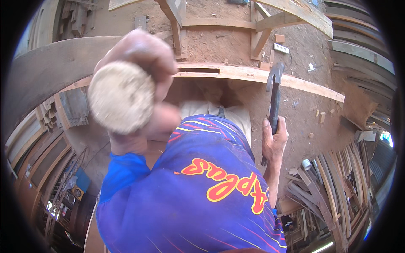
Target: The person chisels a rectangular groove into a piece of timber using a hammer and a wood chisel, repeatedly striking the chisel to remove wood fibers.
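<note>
My left hand (145,48) is raised close to the camera, with its fingers wrapped round a pale wooden piece (121,98). Only its rough, round end faces up, so the rest of its shape is hidden, and the hand is blurred by motion. On the right, my right hand (275,139) is closed on the dark handle of a claw hammer (275,90). The hammer's head points away from me, over a long wooden beam (247,74). That beam lies crosswise in front of my body and has a long slot cut in it near the middle.
Beyond the beam stands a wooden trestle frame (217,22) on the dirt floor. A white power strip (281,48) and small wood offcuts (322,117) lie at the right. Stacked planks (358,57) line the right side; a broad dark board (46,69) reaches in from the left.
</note>
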A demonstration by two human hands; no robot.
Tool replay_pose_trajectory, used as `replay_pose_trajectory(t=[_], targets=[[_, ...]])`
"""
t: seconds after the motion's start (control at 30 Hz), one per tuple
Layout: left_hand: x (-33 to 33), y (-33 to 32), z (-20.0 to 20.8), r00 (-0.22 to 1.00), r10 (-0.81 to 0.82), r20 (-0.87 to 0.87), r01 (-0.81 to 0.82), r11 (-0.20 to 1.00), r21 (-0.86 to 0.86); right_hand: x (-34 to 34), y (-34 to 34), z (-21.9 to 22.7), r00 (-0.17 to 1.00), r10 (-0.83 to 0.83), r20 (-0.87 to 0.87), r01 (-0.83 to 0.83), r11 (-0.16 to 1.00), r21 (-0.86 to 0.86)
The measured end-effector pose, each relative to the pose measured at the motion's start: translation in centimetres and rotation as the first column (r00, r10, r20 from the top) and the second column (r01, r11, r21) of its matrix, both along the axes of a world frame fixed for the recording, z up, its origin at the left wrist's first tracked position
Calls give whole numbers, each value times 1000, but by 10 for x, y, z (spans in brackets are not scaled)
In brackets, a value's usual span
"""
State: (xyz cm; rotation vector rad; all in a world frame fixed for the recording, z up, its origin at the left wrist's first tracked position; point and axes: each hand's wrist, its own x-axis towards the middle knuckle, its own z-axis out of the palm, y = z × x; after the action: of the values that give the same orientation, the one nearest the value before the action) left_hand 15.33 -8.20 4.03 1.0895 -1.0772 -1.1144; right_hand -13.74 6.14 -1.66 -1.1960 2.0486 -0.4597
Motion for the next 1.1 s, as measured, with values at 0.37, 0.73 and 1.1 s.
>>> replay_pose_trajectory(t=[0.37,0.73,1.1], targets=[[-21,62,13,705,-188,683,345,933,-99,28,-101,37,783,527,330,-335,805,-490],[-113,46,-30,793,-277,543,512,786,-347,-70,-81,-2,926,208,315,-148,968,-205],[-112,12,-47,789,-415,454,548,809,-214,-34,-30,-12,964,-56,260,129,953,-275]])
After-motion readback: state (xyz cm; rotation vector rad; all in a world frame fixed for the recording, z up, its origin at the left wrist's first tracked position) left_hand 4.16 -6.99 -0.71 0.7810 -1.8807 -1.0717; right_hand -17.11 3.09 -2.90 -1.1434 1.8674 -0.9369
